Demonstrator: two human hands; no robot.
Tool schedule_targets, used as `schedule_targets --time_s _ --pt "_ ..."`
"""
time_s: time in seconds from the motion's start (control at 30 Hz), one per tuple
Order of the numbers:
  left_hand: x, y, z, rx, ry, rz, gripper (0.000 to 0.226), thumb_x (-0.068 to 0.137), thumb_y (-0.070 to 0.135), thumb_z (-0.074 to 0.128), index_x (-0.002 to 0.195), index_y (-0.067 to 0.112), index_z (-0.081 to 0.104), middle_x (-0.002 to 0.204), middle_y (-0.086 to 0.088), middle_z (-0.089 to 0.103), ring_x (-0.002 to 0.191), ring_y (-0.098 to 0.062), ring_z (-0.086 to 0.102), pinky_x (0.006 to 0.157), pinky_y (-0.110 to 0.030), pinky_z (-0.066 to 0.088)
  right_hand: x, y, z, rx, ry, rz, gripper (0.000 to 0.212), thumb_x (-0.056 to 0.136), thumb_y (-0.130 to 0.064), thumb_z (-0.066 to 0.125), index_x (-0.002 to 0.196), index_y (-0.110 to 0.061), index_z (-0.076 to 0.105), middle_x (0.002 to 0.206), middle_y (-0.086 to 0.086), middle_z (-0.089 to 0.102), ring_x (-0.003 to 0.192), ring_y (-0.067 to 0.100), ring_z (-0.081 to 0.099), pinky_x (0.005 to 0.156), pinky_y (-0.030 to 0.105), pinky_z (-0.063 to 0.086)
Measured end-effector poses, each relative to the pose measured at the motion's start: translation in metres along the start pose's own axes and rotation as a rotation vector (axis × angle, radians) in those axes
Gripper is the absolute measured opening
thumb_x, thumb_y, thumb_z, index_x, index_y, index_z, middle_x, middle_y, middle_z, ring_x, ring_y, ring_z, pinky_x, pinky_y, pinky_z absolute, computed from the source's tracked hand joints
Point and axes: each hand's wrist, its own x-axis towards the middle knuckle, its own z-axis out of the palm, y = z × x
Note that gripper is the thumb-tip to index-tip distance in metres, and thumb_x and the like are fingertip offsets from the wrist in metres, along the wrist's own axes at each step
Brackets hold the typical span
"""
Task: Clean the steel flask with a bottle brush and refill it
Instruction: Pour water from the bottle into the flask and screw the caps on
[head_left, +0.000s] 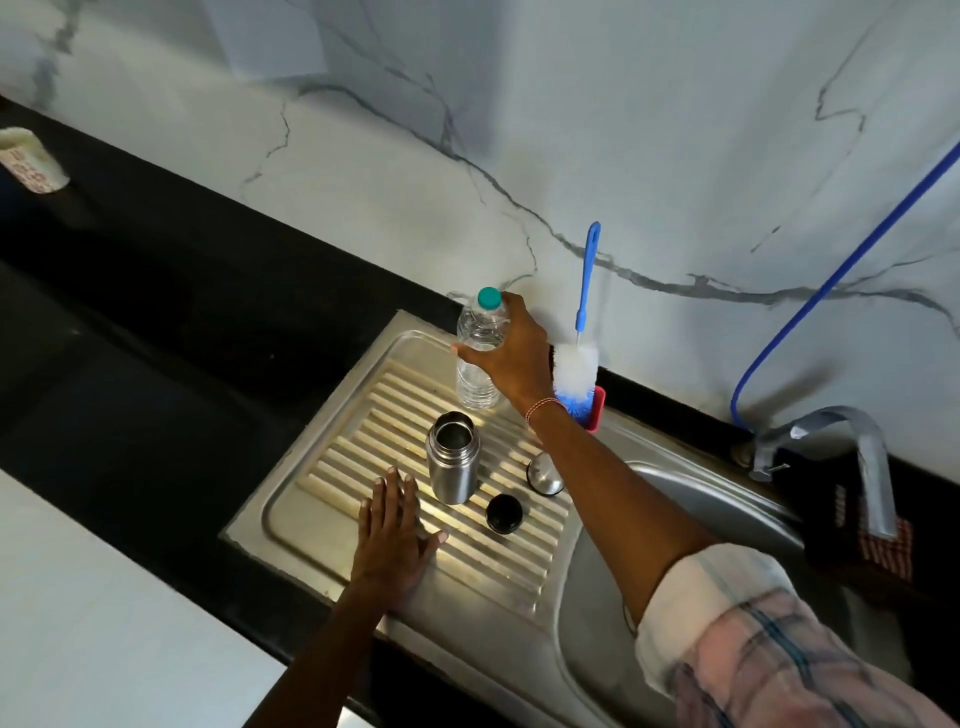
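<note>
Head view: the right hand (511, 358) curls round a capped plastic water bottle (475, 358) at the far edge of the ribbed steel drainboard (322, 519). The left hand (395, 530) lies flat, fingers straight, beside the open steel flask (453, 457), upright mid-board. Drawing the bottle back, the forearm could clip the flask — ribs give poor footing. The bottle brush (579, 358) leans on the marble-veined wall (623, 130); a black counter (156, 312) lies to the left.

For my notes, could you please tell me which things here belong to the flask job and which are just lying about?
Job: steel flask, bottle brush, water bottle in the right hand, black cap, steel lid, tap.
Lying about: patterned cup, checked cloth.
</note>
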Motion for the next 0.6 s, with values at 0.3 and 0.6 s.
schedule_targets --time_s 0.3,0.6 --pt "-0.004 0.003 0.003 0.016 0.003 -0.005 0.103 0.089 0.083 0.016 0.162 0.018 -0.014 0.168 -0.013 -0.025 0.154 -0.031 -0.027 0.125 -0.05 -0.01 0.007 0.012 -0.001 0.038 0.006 0.023 0.086 0.066 -0.034 0.096 0.136 -0.013 0.051 0.13 0.004 0.065 0.109 0.007 0.056 0.076 -0.008 0.037" --pt "-0.01 0.004 0.002 0.005 0.076 -0.014 0.095 0.097 0.078 0.026 0.164 0.02 -0.008 0.17 -0.01 -0.018 0.157 -0.029 -0.02 0.127 -0.052 -0.001 -0.001 0.012 0.002 0.091 -0.012 0.02 0.102 0.061 -0.04 0.097 0.141 -0.017 0.039 0.141 0.005 0.054 0.127 0.021 0.055 0.104 0.039 0.054"
